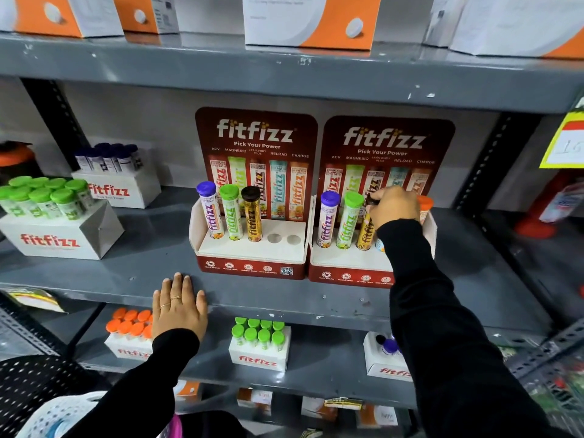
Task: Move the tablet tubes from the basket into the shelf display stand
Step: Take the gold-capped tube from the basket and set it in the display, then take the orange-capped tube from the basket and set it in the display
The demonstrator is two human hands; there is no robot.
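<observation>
Near, lower left: perforated black basket (pixel 34 374), only partly in view; its contents cannot be made out. 
Front edge of grey shelf (pixel 284 298): left hand (pixel 178 306) lying flat, palm down, fingers spread, holding nothing. 
Middle of shelf, left display stand (pixel 249 248): three upright tubes from the left, purple-capped tube (pixel 211 213), green-capped tube (pixel 232 213), black-capped tube (pixel 252 213); two empty round holes to their right. 
Right display stand (pixel 347 260), touching the left one: purple-capped and green-capped tubes upright in the left holes; yellow tablet tube (pixel 365 232) next, upright in its hole, with right hand (pixel 393 207) clamped on its dark cap from above; orange cap (pixel 425 205) showing just behind the hand. 
Far left: white boxes (pixel 60 235) of green-capped and dark-capped tubes. 
Lower shelf: boxes of orange-, green- and purple-capped tubes
</observation>
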